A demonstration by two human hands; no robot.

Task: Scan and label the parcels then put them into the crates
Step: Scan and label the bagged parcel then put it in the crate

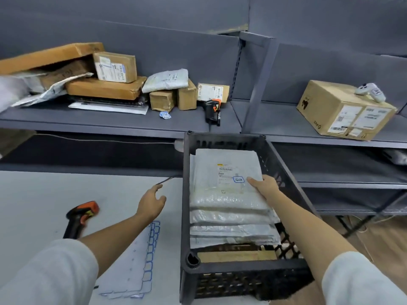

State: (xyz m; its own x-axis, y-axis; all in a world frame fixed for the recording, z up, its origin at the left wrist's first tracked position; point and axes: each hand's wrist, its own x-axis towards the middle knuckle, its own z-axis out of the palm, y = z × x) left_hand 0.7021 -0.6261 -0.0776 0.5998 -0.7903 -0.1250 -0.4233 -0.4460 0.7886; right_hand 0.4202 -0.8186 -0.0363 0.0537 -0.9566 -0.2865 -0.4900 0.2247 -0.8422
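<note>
I am laying the labelled parcel (226, 177) into the crate (284, 170), right hand (265, 186) fingers (253, 181) pinching its edge, left hand (152, 201) fingers spread and holding nothing; next I think I let go and fetch another from the shelf (110, 123).

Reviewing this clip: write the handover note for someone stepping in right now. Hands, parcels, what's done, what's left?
Right hand holds the top white mailer in the dark crate; it carries a blue label.
Left hand open above the table, holding nothing.
Scanner and label sheet lie on the table.
Done: several mailers stacked in the crate.
Left: the parcels on the shelf.
</note>
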